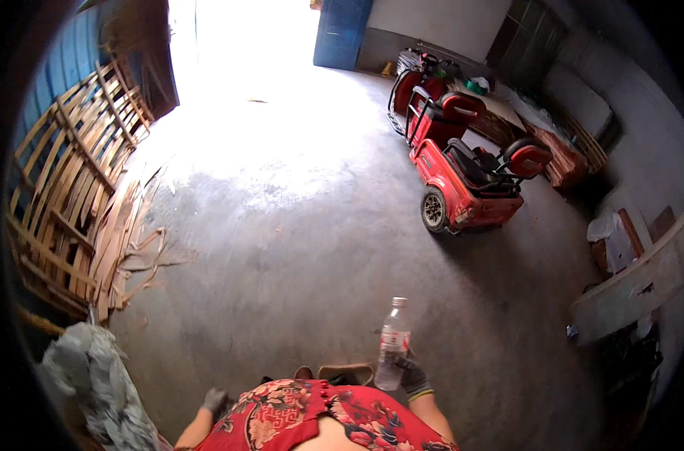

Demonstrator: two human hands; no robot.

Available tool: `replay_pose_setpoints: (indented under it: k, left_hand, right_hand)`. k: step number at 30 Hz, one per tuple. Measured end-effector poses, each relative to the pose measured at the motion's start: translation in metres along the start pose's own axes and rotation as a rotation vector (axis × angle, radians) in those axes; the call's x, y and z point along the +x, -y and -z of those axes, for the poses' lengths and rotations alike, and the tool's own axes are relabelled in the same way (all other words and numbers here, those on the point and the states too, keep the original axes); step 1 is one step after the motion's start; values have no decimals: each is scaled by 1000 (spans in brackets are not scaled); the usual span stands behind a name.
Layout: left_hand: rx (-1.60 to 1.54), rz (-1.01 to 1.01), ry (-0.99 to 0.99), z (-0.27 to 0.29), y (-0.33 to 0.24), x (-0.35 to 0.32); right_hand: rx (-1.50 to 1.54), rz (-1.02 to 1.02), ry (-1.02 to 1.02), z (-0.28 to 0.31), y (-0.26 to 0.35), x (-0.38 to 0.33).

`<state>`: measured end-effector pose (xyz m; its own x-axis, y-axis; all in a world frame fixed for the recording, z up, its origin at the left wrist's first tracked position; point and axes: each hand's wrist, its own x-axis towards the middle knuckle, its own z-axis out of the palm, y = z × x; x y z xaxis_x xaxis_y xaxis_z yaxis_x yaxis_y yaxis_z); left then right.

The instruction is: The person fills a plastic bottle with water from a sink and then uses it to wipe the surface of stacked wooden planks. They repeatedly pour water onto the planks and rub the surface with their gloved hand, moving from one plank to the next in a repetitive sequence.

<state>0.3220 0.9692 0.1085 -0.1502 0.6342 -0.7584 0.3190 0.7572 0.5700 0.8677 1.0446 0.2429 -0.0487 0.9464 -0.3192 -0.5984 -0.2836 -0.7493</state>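
Gripping a clear water bottle (393, 342) upright in my gloved right hand (414, 376) so it won't spill, left hand (214, 398) hanging low by my side, can't tell if it's clenched. Further out sits a red three-wheeler (462, 169), wood strips (79, 195) stacked off left

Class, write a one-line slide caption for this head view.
Right hand in a dark glove holds a clear plastic bottle above a concrete floor; a red three-wheeler is parked beyond.
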Motion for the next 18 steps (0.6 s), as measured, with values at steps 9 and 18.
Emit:
replay_pose_setpoints:
  k: [9, 18]
  left_hand:
    - [83, -380, -112, 1, -389, 243]
    - [183, 83, 5, 7, -473, 356]
  right_hand:
    - [208, 75, -203, 63, 63, 184]
    - [-88, -44, 205, -40, 239, 569]
